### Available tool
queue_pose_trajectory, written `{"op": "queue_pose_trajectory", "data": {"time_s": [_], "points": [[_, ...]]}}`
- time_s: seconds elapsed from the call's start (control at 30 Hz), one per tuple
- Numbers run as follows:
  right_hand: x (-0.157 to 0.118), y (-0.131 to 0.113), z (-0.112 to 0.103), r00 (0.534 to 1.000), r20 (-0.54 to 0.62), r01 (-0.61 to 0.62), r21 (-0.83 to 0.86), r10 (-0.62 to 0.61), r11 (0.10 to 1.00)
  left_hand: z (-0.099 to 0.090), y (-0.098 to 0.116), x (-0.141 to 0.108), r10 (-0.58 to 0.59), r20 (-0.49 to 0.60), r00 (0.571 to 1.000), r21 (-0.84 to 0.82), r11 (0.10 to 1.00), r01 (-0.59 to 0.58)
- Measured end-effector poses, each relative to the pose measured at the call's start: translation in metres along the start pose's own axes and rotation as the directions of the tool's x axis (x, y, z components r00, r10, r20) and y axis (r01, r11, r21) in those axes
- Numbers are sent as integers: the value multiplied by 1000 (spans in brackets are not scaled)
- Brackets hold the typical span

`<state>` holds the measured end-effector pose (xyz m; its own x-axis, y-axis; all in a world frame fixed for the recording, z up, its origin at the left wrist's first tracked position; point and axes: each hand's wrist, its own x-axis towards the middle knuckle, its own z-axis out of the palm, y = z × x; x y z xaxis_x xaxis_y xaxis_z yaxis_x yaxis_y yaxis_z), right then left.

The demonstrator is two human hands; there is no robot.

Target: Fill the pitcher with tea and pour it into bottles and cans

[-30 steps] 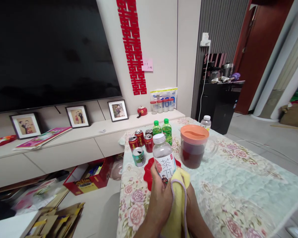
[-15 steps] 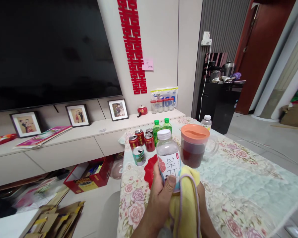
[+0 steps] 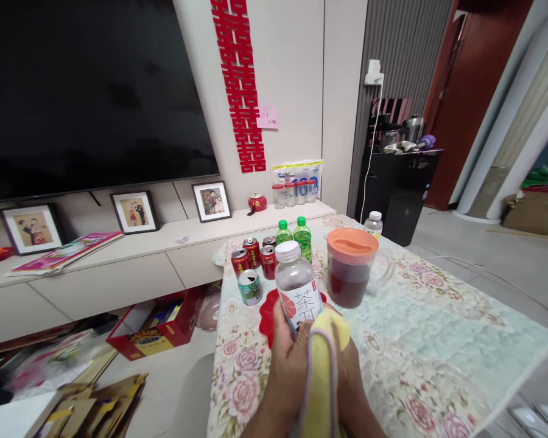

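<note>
A clear plastic bottle point(image 3: 296, 277) with a white cap and a grapefruit label is gripped low down by my left hand point(image 3: 288, 350). It tilts slightly left above the table. My right hand point(image 3: 348, 365) is closed on a yellow cloth point(image 3: 322, 371) with a purple edge, pressed against the bottle's lower right side. The cloth hides part of the right fingers and the bottle's base. Behind the bottle lies a red scalloped dish point(image 3: 268, 316). To the right stands a pitcher point(image 3: 349, 277) of dark liquid with an orange lid.
Left of the bottle are several red cans point(image 3: 242, 261) and a teal can point(image 3: 249, 287). Two green-capped bottles point(image 3: 302, 237) stand behind, another white-capped bottle point(image 3: 373, 224) behind the pitcher. The flowered tablecloth point(image 3: 438, 347) extends right; a red box point(image 3: 158, 322) sits on the floor.
Both hands, with the bottle and cloth, have shifted a little left in view. The bottle leans more to the left, and the cloth has moved closer across its lower part.
</note>
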<state>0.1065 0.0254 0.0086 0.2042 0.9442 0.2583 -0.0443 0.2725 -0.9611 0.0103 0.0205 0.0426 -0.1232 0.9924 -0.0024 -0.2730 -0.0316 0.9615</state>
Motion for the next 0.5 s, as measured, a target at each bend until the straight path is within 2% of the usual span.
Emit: {"op": "queue_pose_trajectory", "data": {"time_s": [0.13,0.27,0.37,0.5], "points": [[1,5,-6,997,-4,74,-167,-76,983,-12,2,3,25,-22,999,104,994,-22],[4,6,-19,984,-32,168,-204,-178,965,-20,-10,-8,-31,32,999,147,989,26],[5,0,-33,967,-37,238,-226,-252,945,-14,-24,-22,-40,46,998,142,989,33],[3,-15,-49,938,-47,310,-323,-342,894,1,-43,-39,15,108,994,28,999,-18]]}}
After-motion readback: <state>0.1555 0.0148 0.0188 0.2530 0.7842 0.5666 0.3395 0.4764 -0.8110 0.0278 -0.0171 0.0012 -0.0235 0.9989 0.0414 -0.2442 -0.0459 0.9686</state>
